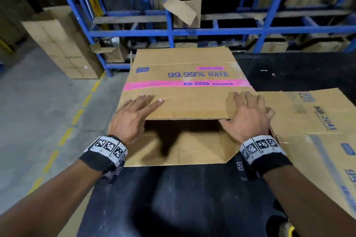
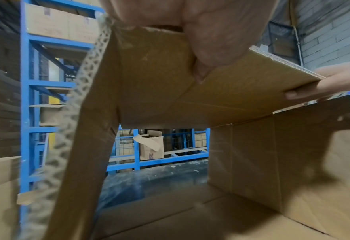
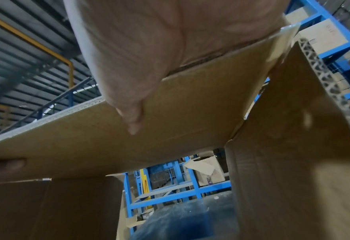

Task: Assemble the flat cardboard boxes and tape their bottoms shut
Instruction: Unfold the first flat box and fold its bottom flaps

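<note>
A brown cardboard box (image 1: 183, 75) with a pink stripe and "KB-2056" print lies on its side on the black table (image 1: 183, 198), opened into a tube with both ends open. Its upper near flap (image 1: 192, 107) sticks out toward me. My left hand (image 1: 134, 113) grips that flap at its left end, fingers on top; the left wrist view shows its thumb (image 2: 207, 48) underneath. My right hand (image 1: 246, 115) grips the right end the same way, its thumb (image 3: 133, 116) under the flap (image 3: 170, 129). The lower flap (image 1: 183, 152) lies flat on the table.
Flat printed boxes (image 1: 308, 117) lie on the table to the right, touching the box. Blue racking (image 1: 167, 31) with cartons stands behind the table. A stack of cartons (image 1: 61, 44) sits on the floor at the left, past a yellow dashed line (image 1: 77, 117).
</note>
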{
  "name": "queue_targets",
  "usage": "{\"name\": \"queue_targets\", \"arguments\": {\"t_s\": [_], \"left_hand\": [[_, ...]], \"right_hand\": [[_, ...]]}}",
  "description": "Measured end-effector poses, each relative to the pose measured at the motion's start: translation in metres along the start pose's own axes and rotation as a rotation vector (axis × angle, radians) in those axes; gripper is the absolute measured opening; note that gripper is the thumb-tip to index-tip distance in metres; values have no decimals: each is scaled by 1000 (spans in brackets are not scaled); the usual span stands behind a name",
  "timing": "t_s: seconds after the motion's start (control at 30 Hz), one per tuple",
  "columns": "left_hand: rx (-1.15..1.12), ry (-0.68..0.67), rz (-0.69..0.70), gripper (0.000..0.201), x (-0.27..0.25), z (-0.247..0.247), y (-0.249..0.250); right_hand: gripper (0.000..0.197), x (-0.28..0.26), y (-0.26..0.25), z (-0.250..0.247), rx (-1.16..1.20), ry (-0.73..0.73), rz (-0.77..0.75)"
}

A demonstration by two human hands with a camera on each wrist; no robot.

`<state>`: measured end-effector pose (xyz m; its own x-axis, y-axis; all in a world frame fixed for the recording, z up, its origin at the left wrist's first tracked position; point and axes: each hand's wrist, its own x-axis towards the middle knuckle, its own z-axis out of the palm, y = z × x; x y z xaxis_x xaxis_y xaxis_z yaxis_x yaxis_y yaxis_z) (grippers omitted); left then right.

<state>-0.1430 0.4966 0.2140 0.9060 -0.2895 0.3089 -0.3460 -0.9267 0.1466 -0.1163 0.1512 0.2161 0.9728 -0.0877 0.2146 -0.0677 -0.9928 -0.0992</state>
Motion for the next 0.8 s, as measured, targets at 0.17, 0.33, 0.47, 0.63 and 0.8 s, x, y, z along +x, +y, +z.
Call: {"name": "queue_targets", "arguments": {"t_s": [0.17, 0.33, 0.47, 0.63, 0.8], "left_hand": [[128, -93, -161, 93, -42, -4, -13], [78, -235, -588, 100, -63, -3, -16], [-122, -135, -629, 106, -63, -10, -11], [-416, 96, -550, 106, -55, -9, -35], [-552, -107, -454, 96, -63, -12, -43]], "right_hand": [[105, -9, -18, 5, 1, -86, -40], [129, -22, -17, 16, 46, -147, -14], [143, -15, -9, 7, 86, -179, -23], [131, 5, 8, -15, 331, -250, -53], [123, 9, 31, -1, 587, -264, -105]]}}
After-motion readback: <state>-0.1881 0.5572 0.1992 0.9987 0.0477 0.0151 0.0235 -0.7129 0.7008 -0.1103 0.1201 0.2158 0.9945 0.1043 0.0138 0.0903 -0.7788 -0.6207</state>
